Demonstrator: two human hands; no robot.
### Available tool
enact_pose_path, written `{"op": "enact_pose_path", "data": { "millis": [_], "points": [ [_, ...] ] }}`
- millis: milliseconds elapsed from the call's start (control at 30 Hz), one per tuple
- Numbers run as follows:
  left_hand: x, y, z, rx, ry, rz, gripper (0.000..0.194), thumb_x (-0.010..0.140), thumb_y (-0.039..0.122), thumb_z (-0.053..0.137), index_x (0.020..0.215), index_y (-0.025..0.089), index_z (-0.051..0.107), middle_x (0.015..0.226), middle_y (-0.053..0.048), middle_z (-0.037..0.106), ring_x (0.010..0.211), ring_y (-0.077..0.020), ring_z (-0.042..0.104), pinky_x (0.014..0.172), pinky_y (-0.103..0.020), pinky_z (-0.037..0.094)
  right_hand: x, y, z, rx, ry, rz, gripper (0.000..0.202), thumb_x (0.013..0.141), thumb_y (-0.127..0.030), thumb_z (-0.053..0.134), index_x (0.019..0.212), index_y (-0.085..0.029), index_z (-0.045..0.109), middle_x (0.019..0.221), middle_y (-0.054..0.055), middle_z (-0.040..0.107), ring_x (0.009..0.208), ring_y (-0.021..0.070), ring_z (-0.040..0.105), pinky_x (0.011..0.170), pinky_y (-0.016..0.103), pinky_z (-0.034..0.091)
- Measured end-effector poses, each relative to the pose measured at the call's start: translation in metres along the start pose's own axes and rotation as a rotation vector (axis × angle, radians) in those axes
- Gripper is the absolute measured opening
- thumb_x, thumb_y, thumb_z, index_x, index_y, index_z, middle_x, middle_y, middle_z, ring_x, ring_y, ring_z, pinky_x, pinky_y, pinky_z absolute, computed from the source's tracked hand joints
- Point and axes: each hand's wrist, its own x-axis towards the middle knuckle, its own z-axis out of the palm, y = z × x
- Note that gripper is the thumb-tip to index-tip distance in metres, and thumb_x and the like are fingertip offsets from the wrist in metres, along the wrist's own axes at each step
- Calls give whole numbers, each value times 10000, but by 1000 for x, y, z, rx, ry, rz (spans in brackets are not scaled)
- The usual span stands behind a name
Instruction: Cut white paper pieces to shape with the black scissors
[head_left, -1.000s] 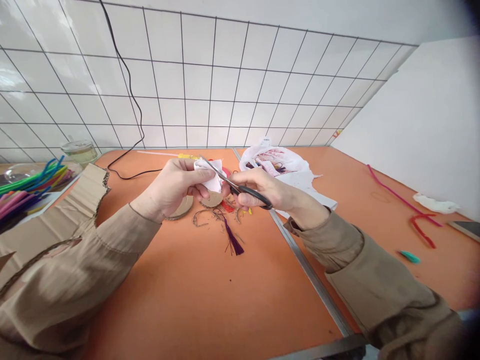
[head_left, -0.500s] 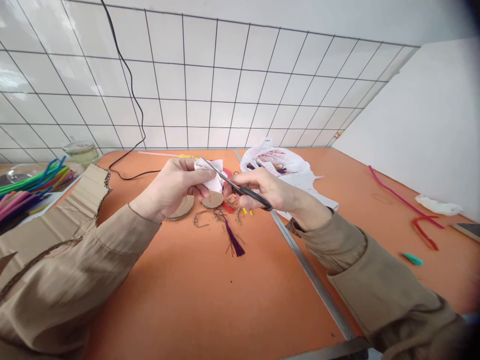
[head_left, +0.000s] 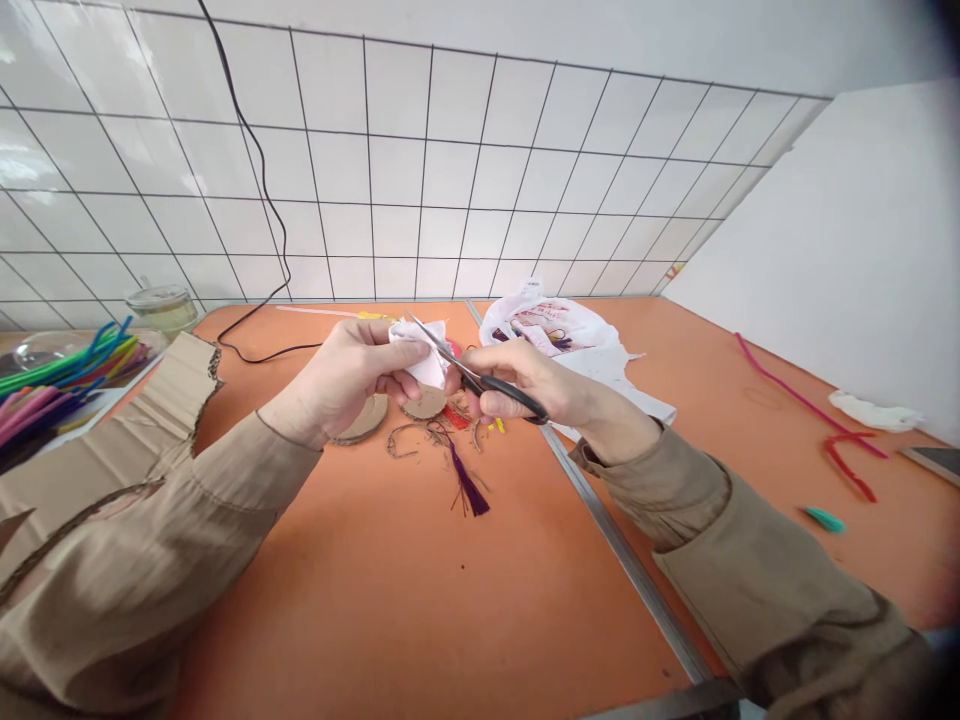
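A small folded piece of white cloth (head_left: pixel 427 368) is pinched between the thumb and fingers of my left hand (head_left: pixel 356 365). My right hand (head_left: pixel 532 380) grips black-handled scissors (head_left: pixel 510 394), whose blades point up and left across the cloth. Beneath the hands lie round cardboard pieces (head_left: pixel 364 420), red threads and brown scraps. A dark purple tassel (head_left: pixel 469 485) rests on the orange table (head_left: pixel 360 580) just nearer to me.
Torn cardboard (head_left: pixel 150 410) and colourful pipe cleaners (head_left: pixel 60 375) lie at the left, by a glass jar (head_left: pixel 163 308). Behind my right hand is a white plastic bag (head_left: pixel 600 335). Pink and red pipe cleaners (head_left: pixel 847 468) are at the right. A black cable (head_left: pixel 262 180) hangs down the wall.
The scissor blades have shifted very slightly against the cloth, and the right hand has moved a little. Both hands keep their holds.
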Motion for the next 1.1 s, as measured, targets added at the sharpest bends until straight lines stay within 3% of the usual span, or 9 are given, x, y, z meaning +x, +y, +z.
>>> {"op": "enact_pose_path", "data": {
  "millis": [800,1100],
  "points": [
    [-1,-2,1,41,4,28,154,781,246,724,661,153,752,652,-39,719,516,-89,583,502,-194,493,1,-10,5,-34,13,58,534,736,-713,660,844,-210,519,666,-11,393,623,150,375,553,311,303],
    [-1,-4,-1,74,0,38,188,801,281,720,665,155,748,674,-41,729,538,-93,588,523,-202,496,0,-8,2,-58,13,57,363,774,-499,694,850,-184,531,663,-29,390,586,121,370,539,289,323]
  ]
}}
